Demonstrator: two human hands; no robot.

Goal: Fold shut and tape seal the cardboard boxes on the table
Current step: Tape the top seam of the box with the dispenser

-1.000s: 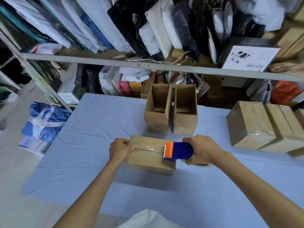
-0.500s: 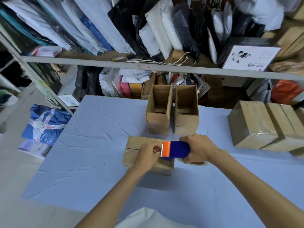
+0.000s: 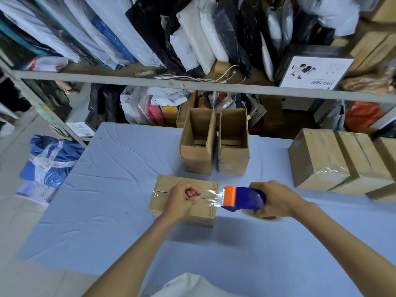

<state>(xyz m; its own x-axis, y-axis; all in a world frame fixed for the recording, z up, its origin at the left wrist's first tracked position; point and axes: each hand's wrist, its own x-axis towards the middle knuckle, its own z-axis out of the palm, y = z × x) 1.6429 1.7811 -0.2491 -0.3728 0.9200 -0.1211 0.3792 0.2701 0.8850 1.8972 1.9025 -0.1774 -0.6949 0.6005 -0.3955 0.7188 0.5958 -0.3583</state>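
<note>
On the desk [image 3: 107, 211], near its front edge, the closed box [image 3: 203, 211] lies under the left hand [image 3: 184, 197], whose fingers [image 3: 190, 192] are curled and hold nothing. The right hand [image 3: 278, 198] grips the tape dispenser [image 3: 242, 199] just past the box's right edge. Risk: the stretched tape [image 3: 214, 197] may wrinkle if torn askew. Print on the shelf carton [image 3: 315, 71] is illegible.

The closed box [image 3: 164, 190] mid-table is matt brown cardboard, its seam under clear, glossy tape [image 3: 213, 197]. The tape dispenser [image 3: 246, 199] is smooth, shiny blue and orange plastic. A matt, creased pale-blue cloth [image 3: 120, 189] covers the table. The open boxes [image 3: 197, 159] behind are plain cardboard. The sealed boxes [image 3: 319, 159] at the right edge carry shiny film.
</note>
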